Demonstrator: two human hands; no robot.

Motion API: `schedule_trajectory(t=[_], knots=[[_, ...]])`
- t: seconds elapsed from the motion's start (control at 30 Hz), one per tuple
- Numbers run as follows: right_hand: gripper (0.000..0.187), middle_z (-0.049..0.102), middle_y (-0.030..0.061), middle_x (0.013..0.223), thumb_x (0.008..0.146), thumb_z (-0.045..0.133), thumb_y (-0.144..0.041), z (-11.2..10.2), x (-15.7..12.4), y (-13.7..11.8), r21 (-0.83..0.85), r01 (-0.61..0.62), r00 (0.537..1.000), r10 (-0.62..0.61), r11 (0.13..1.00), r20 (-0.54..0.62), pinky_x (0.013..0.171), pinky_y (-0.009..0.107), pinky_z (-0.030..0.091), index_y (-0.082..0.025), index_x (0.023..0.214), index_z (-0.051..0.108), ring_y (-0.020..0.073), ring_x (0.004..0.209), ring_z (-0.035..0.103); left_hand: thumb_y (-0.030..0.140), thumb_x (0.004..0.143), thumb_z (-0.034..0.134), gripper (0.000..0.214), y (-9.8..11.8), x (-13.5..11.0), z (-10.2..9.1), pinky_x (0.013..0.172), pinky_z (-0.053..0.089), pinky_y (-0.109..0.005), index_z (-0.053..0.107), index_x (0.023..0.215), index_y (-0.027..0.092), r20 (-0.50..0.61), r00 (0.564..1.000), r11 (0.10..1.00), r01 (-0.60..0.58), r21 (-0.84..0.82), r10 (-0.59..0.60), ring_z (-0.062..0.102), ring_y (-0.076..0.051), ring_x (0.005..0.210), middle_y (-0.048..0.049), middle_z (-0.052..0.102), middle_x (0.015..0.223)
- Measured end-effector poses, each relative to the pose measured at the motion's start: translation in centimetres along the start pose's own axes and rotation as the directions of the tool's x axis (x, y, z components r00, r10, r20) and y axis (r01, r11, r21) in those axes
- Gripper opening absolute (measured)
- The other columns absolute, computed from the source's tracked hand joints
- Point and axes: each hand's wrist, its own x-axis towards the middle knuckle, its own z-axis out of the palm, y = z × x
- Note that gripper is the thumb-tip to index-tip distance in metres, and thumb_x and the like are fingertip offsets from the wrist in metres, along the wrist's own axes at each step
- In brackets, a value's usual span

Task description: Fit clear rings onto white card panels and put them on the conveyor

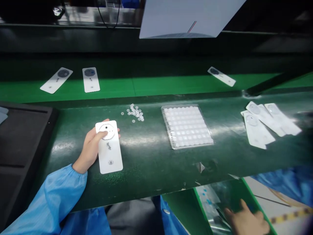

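Left hand: The left hand grips the white plate by its left side. The thumb lies on top, next to the round ring. The fingers curl under, and their tips peek out on the far side.
Sleeve: A blue sleeve covers the arm down to the wrist.
Where the plate is: It lies flat on the dark green table, at the front left. The ring end points away from the person.
Right hand: The right hand is low, under the table edge, over a clear bag. It is blurry, so I cannot tell if it holds anything.
Little discs: A small heap of white discs lies just past the plate and does not touch it.
Clear tray: The clear tray sits in the middle of the table with rows of white dots inside.
Spare plates: A fanned pile of white plates lies well off to the right.
Belt: The green belt behind the table carries more plates, two on the left and one on the right.
Black tray: A black tray sits near the left hand.
Holding it well: I think the plate should stay flat and steady, pinned by its edge. The thumb is best kept off the ring and its little hole, so that spot stays clean and easy to see.
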Motion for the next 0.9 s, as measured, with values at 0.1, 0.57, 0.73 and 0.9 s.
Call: schedule_trajectory(t=[0.1,0.57,0.73,0.9], knots=[[0.012,0.054,0.0068,0.065,0.086,0.066,-0.043,2.7,-0.5,-4.8,-0.263,0.143,0.939,-0.215,0.954,-0.268,0.056,0.046,0.040,-0.035,0.076,0.065,0.0321,0.065,0.058,0.025,0.084,0.070,0.074,-0.1,0.0,0.0,0.075,0.062,-0.039,0.046,0.153,0.014,0.015,1.000,1.000,-0.014,0.001,0.014,0.077,-0.030,0.091,-0.0138,0.079,0.109],[0.033,0.068,0.0115,0.094,0.107,0.045,-0.028,20.4,0.2,-22.0,0.137,0.884,0.364,-0.841,0.448,0.401,0.078,0.036,0.058,-0.015,0.110,0.075,0.0226,0.085,0.067,0.028,0.081,0.074,0.085,-1.1,0.6,-0.6,0.077,0.062,-0.042,0.035,0.155,0.013,0.076,0.993,0.993,-0.083,-0.082,0.089,0.078,-0.030,0.089,-0.0153,0.077,0.110],[0.028,0.073,0.0117,0.104,0.102,0.061,-0.028,13.7,-6.1,-15.9,0.341,0.853,0.228,-0.870,0.394,0.437,0.081,0.039,0.061,-0.017,0.127,0.068,0.0242,0.092,0.071,0.034,0.088,0.073,0.101,-1.5,0.2,-0.7,0.077,0.064,-0.041,0.008,0.165,0.027,0.106,0.984,0.989,-0.138,-0.051,0.143,0.078,-0.027,0.090,-0.0150,0.073,0.124],[0.031,0.075,0.0113,0.101,0.099,0.066,-0.023,11.1,-9.5,-14.2,0.382,0.826,0.241,-0.873,0.414,0.423,0.077,0.040,0.062,-0.016,0.129,0.068,0.0256,0.089,0.073,0.036,0.091,0.071,0.098,-1.3,-0.4,-0.5,0.079,0.065,-0.039,0.007,0.165,0.037,0.125,0.975,0.982,-0.187,0.018,0.183,0.077,-0.026,0.095,-0.0119,0.070,0.132]])
